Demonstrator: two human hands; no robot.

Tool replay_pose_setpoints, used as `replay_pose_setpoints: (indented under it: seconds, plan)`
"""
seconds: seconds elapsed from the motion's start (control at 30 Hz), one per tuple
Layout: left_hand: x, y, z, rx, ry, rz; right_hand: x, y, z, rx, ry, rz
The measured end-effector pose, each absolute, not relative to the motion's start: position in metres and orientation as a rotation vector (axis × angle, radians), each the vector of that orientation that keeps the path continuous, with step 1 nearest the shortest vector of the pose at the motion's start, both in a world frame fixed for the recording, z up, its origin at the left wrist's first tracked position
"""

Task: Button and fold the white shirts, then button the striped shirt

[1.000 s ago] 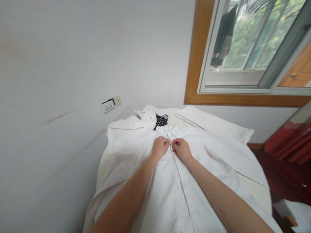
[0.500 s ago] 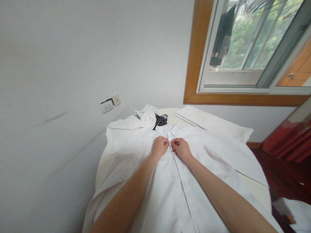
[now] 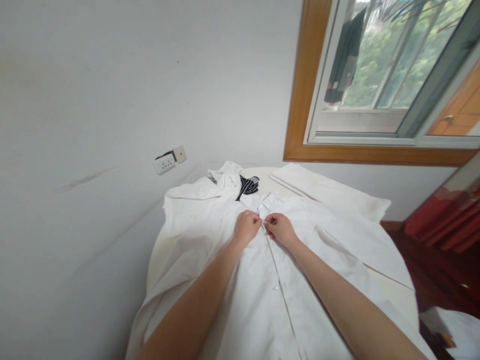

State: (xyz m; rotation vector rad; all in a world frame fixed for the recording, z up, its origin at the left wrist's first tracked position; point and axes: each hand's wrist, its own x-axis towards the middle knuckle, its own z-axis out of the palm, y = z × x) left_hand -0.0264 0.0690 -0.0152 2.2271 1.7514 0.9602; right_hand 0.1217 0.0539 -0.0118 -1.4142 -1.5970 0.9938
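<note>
Pinching the front placket of a white shirt [image 3: 258, 305] just below its collar, a person's left hand [image 3: 246, 228] and right hand [image 3: 281, 231] meet nearly tip to tip over a rounded, cream-colored table [image 3: 268, 177]. The fingers [image 3: 258, 219] of both hands are closed on the fabric; whether a button sits between them is too small to tell. The shirt lies front side up across the table, its collar toward the wall [image 3: 112, 90] and its hem running out of view at the bottom. One button [image 3: 261, 206] shows at the neck, above the hands, and another [image 3: 276, 287] farther down, between the forearms. Beyond the collar, a black-and-white striped cloth [image 3: 249, 185] rests against a crumpled white garment [image 3: 227, 176] on the left, while a folded white cloth [image 3: 326, 187] lies to the right. A socket plate [image 3: 164, 164] is mounted on the wall, its markings unreadable. Through a wood-framed window [image 3: 390, 75], a dark garment [image 3: 347, 55] hangs, bearing a small pale patch, possibly a label, too blurred to read. A red curtain [image 3: 446, 220] hangs at far right, above a dark red floor [image 3: 442, 282].
</note>
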Motion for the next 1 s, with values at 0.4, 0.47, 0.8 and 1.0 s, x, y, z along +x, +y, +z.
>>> replay_pose_setpoints:
  seconds: [0.4, 0.47, 0.8, 1.0]
  plan:
    - [-0.028, 0.072, -0.015, 2.239, 1.718, 0.941, 0.121, 0.049, -0.008, -1.46, -1.707, 0.812]
    - [-0.028, 0.072, -0.014, 2.238, 1.703, 0.936, 0.12, 0.047, -0.005, -1.492, -1.741, 0.685]
    - [-0.029, 0.07, -0.016, 2.217, 1.675, 0.976, 0.122, 0.045, -0.003, -1.497, -1.84, 0.432]
    - [-0.029, 0.068, -0.016, 2.249, 1.669, 0.971, 0.128, 0.049, -0.001, -1.429, -1.842, 0.648]
